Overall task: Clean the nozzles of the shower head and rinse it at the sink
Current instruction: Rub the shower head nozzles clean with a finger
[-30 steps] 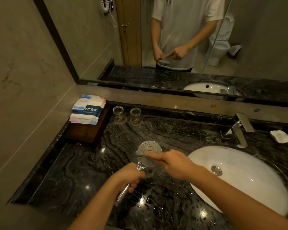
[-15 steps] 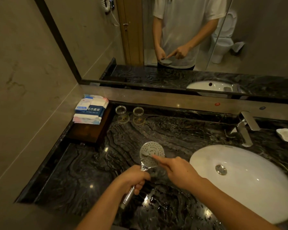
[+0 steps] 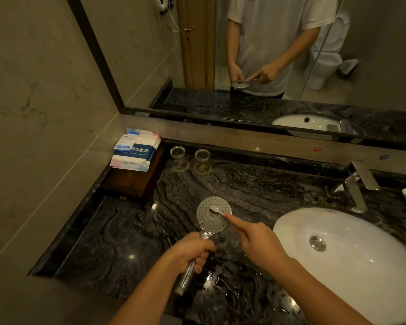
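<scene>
Over the dark marble counter (image 3: 117, 233), the left hand (image 3: 188, 252) wraps the chrome handle of the shower head (image 3: 213, 213), face up, left of the sink (image 3: 361, 266). The right hand (image 3: 258, 240) pinches a small brush (image 3: 217, 210) under its straight forefinger, bristles on the nozzles. Judging by the counter's wet sheen, the handle could slip or twist, and hard scrubbing might flick grime outside the basin.
</scene>
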A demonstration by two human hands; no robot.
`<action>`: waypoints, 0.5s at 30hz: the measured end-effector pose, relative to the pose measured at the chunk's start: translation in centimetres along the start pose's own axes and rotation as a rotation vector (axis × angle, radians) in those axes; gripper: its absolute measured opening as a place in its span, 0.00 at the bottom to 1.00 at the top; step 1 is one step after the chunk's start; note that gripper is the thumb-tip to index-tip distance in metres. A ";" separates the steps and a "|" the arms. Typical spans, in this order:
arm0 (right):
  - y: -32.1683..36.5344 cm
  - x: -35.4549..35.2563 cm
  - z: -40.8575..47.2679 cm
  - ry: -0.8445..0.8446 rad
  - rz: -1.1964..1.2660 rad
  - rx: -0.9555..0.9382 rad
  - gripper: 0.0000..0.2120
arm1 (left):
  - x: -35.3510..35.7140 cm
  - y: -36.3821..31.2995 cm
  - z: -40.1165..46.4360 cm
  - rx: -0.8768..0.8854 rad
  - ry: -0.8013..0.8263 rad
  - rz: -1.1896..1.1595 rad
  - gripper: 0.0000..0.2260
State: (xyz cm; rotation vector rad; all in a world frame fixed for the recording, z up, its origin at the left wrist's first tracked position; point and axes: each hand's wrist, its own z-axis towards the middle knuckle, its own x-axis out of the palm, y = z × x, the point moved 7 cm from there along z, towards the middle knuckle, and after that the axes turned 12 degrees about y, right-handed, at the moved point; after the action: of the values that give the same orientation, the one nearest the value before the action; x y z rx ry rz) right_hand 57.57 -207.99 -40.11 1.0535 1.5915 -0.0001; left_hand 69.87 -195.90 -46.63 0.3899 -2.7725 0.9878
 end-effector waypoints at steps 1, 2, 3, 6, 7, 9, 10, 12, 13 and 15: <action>-0.2 -0.4 0.3 -0.033 -0.005 0.012 0.26 | 0.0 -0.2 0.1 0.003 -0.001 -0.001 0.08; -0.2 -0.5 0.5 -0.055 0.000 0.020 0.26 | 0.0 -0.3 0.1 0.007 0.000 -0.002 0.09; -0.1 -0.6 0.5 -0.069 0.010 0.020 0.27 | -0.1 -0.5 0.2 0.011 0.001 -0.004 0.09; 0.5 0.1 0.1 -0.033 0.008 0.008 0.30 | -0.2 -0.8 0.2 0.021 0.002 -0.020 0.09; 0.6 0.5 -0.1 -0.012 -0.015 -0.001 0.30 | -0.4 -0.9 0.2 0.019 0.002 -0.021 0.08; 0.7 0.5 0.0 -0.008 -0.036 -0.009 0.30 | -0.6 -0.9 0.2 0.016 0.002 -0.019 0.08; 0.6 0.2 0.2 -0.025 -0.044 -0.003 0.30 | -0.7 -0.9 0.2 0.018 0.002 -0.021 0.08; 0.2 -0.8 0.6 -0.076 -0.053 0.015 0.29 | -0.9 -1.0 0.2 0.029 -0.005 -0.038 0.09; 0.1 -1.1 0.8 -0.095 -0.047 0.020 0.29 | -1.0 -1.1 0.3 0.036 -0.009 -0.052 0.10; 0.3 -1.1 0.7 -0.104 -0.043 0.006 0.31 | -1.2 -1.3 0.3 0.048 -0.015 -0.084 0.10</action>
State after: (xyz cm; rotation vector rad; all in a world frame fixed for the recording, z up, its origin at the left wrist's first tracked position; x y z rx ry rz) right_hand 58.24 -208.83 -39.29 1.0077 1.5205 -0.0875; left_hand 71.35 -196.84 -46.34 0.5187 -2.7249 1.0370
